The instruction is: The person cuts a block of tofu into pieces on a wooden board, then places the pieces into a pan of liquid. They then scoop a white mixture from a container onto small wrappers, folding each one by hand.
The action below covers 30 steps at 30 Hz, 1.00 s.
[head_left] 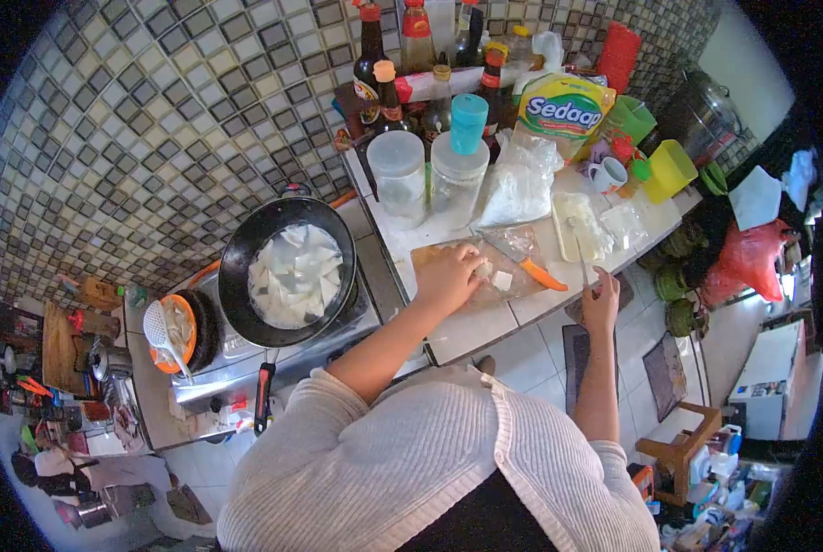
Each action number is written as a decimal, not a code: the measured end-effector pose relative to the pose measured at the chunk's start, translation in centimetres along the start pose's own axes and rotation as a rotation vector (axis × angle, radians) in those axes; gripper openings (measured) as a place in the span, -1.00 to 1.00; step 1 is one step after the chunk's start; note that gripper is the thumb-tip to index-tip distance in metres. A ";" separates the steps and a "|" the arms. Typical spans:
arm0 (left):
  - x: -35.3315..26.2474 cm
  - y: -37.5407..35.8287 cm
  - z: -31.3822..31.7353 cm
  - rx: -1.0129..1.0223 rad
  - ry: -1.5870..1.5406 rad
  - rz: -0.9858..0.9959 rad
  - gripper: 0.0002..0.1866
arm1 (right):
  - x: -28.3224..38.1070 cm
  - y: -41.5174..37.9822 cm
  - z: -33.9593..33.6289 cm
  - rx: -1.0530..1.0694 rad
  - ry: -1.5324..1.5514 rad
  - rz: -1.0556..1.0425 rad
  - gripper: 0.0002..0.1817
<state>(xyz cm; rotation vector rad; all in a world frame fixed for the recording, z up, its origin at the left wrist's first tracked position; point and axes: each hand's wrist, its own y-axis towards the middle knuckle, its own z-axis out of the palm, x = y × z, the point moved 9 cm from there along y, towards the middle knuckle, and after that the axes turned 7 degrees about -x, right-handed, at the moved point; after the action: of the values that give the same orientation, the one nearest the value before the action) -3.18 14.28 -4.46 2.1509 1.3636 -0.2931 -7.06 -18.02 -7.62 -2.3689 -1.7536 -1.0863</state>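
Observation:
Over the wooden cutting board (430, 260), my left hand (449, 274) has its fingers pinched round a small pale piece. Another small white piece (501, 281) lies on the board just right of those fingers. A knife with an orange handle (542, 275) rests across the board's right part. My right hand (601, 296) is off the counter's front edge, its fingers closed on a thin blade-like utensil (585, 267) that points up toward a pale tray (569, 241) of whitish food.
On the stove at left, a black wok (232, 299) holds white pieces in liquid. A slotted ladle (160, 333) rests on an orange bowl (193, 346). Jars (398, 189), a powder bag (522, 189) and bottles (370, 69) line the counter's back. A person (108, 467) is at far lower left.

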 end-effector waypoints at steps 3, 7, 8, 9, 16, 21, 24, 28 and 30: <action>0.2 0.2 0.8 0.014 -0.004 0.002 -0.66 | -1.8 0.0 1.4 0.151 0.113 0.117 -0.37; 0.8 0.1 1.1 -0.052 -0.017 -0.042 -0.73 | -1.2 0.9 2.5 0.229 0.226 0.089 -0.44; 0.8 0.0 1.1 -0.058 -0.013 -0.048 -0.73 | -1.6 1.5 2.7 0.233 0.229 0.081 -0.44; 0.8 -0.2 0.8 -0.079 -0.031 -0.069 -0.74 | -1.7 2.0 3.1 0.216 0.220 0.023 -0.52; 1.2 0.2 0.9 -0.196 -0.278 -0.253 -0.78 | -6.2 7.3 4.3 0.074 0.684 0.252 -0.76; 0.6 0.5 2.6 -0.133 -0.493 -0.462 -0.75 | -8.4 9.4 6.5 0.147 1.210 0.744 -0.69; 1.0 0.6 4.1 -0.199 -0.667 -0.533 -0.76 | -6.9 11.6 4.8 0.334 1.021 0.526 -0.65; 0.3 0.6 3.9 -0.226 -0.702 -0.563 -0.74 | -7.0 13.1 3.3 0.497 0.875 0.314 -0.66; -0.1 0.9 3.9 -0.238 -0.752 -0.577 -0.73 | -7.6 13.2 3.5 0.538 0.866 0.296 -0.66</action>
<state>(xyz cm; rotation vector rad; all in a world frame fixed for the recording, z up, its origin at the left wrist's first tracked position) -1.97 11.71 -7.29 1.2022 1.4105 -0.9880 4.79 -28.01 -9.14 -1.4347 -1.1349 -1.1412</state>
